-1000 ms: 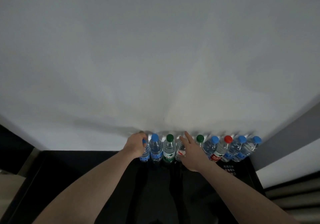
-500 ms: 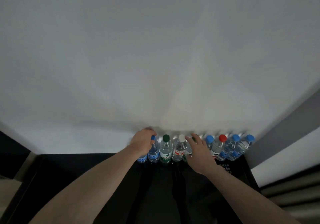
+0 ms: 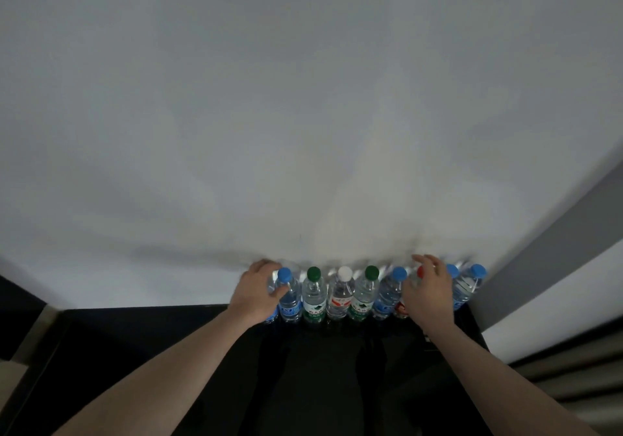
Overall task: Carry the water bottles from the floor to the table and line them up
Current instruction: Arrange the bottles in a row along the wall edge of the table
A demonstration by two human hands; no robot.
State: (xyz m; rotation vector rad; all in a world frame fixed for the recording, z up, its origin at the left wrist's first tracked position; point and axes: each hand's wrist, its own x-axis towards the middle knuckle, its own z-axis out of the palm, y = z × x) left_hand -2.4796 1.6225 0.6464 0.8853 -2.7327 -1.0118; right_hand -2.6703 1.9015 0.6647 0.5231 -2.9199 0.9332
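We saw clear plastic water bottles [image 3: 340, 295] standing in a row on the black table [image 3: 135, 351] by the white wall [image 3: 303, 98], with clear water inside. Our left hand [image 3: 254, 292] wrapped around the end blue-capped bottle [image 3: 271, 292], and our right hand [image 3: 426, 292] curled around the red-capped bottle [image 3: 409, 295].

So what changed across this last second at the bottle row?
The right hand moved rightward along the row, from the white-capped bottle to the red-capped bottle, and now has a grip on it. The left hand stayed on the leftmost bottles; the row is unchanged.
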